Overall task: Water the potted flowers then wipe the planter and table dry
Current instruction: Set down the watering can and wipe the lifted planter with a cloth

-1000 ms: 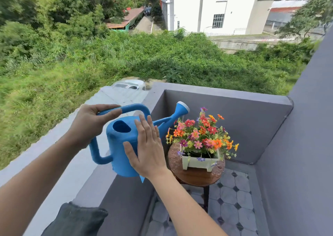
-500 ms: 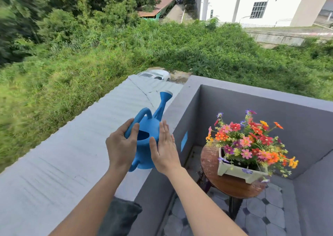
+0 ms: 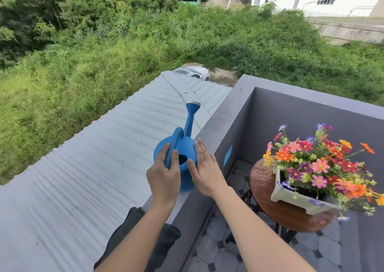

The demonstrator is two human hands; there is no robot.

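The watering can [image 3: 180,147] stands upright at the top edge of the balcony wall [image 3: 226,116], well apart from the flowers [image 3: 315,159]. You cannot tell whether its base bears on the wall. Your left hand [image 3: 164,177] grips the handle, its fingers [image 3: 161,154] curled around one side and the thumb around the other, so this hand takes the load. Your right hand [image 3: 206,173] lies flat against the can's side with its fingers [image 3: 200,149] straight and close together, which steadies the body rather than holding it. The spout points away from you over the corrugated roof [image 3: 93,157], not toward the plants, so this reads as setting the can down, or lifting it, not pouring. The flowers fill a white planter [image 3: 291,196] that sits toward the right edge of the round wooden desk [image 3: 260,180]; the bare left part shows a rippled sheen, probably water. A dark cloth [image 3: 172,233] lies on the wall nearer you, partly under your left forearm, within reach for wiping. The desk stands on a tiled floor [image 3: 218,251] in the balcony corner. Beyond the roof are a parked car [image 3: 193,73], tall grass and a white building.
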